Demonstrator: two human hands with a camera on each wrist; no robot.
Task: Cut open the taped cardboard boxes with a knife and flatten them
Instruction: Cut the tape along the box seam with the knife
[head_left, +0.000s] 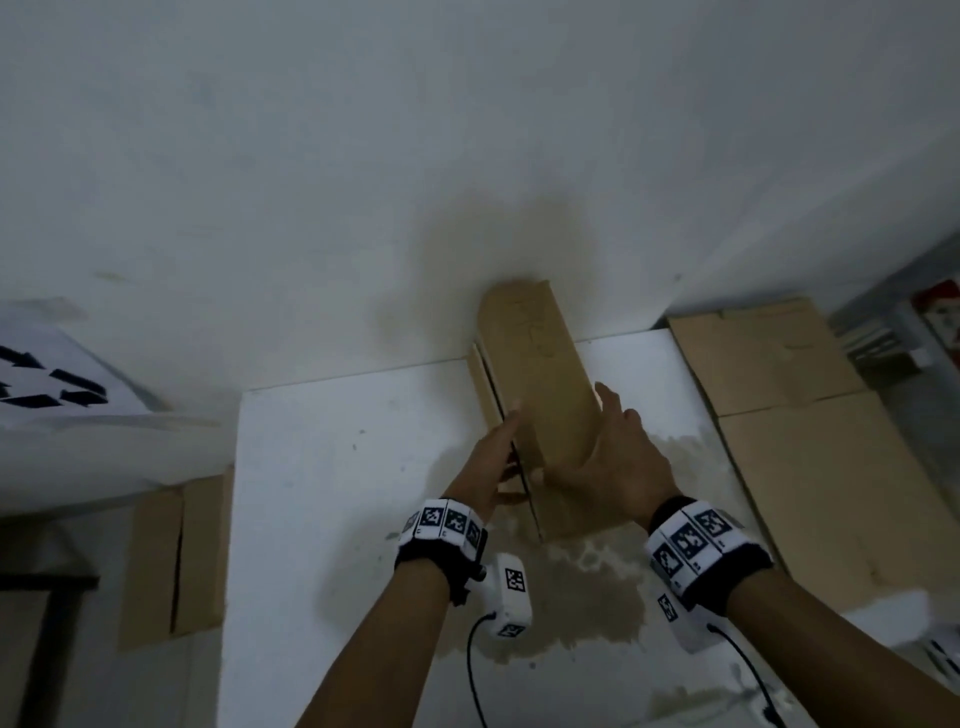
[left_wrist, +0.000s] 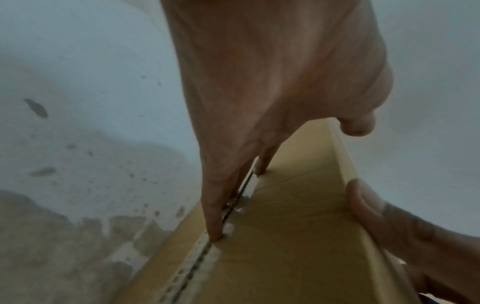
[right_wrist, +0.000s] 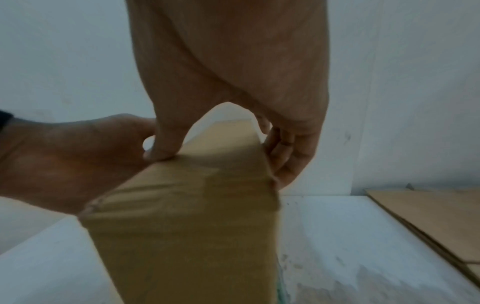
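Note:
A long, narrow cardboard box (head_left: 540, 384) stands on edge on the white table (head_left: 337, 493), its far end near the wall. A dark cut seam (left_wrist: 197, 261) runs along its left face. My left hand (head_left: 501, 454) lies against that face; in the left wrist view its fingers (left_wrist: 215, 216) are straight and press into the seam. My right hand (head_left: 615, 454) spans the top of the box (right_wrist: 187, 216), with the thumb (right_wrist: 166, 144) on the left edge and the fingers (right_wrist: 288, 158) curled down the right side. No knife is in view.
Flattened cardboard sheets (head_left: 779, 415) lie along the right of the table, also in the right wrist view (right_wrist: 428, 216). Another cardboard piece (head_left: 171, 556) leans below the table's left edge. A brown stain (head_left: 571, 613) marks the tabletop. The white wall (head_left: 467, 156) rises just behind.

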